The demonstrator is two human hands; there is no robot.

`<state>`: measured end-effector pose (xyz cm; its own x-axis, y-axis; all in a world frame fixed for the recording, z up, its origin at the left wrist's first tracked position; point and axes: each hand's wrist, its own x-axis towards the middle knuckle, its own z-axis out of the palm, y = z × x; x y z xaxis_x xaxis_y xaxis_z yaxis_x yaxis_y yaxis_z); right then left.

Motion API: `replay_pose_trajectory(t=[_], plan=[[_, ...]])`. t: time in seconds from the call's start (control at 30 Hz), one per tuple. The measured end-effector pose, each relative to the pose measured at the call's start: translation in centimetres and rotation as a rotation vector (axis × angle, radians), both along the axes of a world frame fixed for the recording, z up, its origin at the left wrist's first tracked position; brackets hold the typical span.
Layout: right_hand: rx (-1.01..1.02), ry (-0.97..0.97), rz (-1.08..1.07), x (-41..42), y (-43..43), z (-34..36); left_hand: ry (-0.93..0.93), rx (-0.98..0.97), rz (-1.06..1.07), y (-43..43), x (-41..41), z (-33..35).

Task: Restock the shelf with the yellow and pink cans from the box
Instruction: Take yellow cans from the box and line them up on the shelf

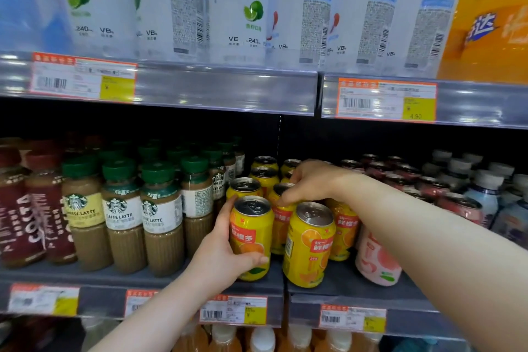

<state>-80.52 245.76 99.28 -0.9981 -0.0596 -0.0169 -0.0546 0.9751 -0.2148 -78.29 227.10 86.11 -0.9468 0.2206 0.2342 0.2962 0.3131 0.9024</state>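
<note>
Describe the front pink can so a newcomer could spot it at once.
On the middle shelf, go right past the coffee bottles and the yellow cans. The pink can stands near the front edge, partly behind the right forearm. It alone is pale pink among yellow neighbours, ahead of the other pink cans.

Middle shelf (171,277): yellow cans (264,164) with orange-fruit print and a red label band stand upright in rows running front to back, silver pull-tab tops up. The front-left yellow can (251,237) sits near the shelf edge, gripped round its side by the left hand (225,257); the front-right yellow can (310,246) stands free just beside it, and behind them the second-row yellow can (281,223) has the right hand (308,180) curled over its top rim. Right of the yellow group, a front pink can (374,261) with peach print stands upright, top hidden by the forearm, with more pink cans (457,206) in rows behind.
</note>
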Motion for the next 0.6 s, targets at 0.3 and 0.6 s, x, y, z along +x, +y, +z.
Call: replay_pose_trajectory(t=[0.3,0.6], plan=[[0.105,0.056,0.08,-0.1,0.1,0.9,-0.012,0.006,-0.009,0.1,0.1,0.2],[0.098,0.033,-0.004,0.3,-0.7,0.3,-0.026,0.006,-0.012,0.3,0.1,0.4]])
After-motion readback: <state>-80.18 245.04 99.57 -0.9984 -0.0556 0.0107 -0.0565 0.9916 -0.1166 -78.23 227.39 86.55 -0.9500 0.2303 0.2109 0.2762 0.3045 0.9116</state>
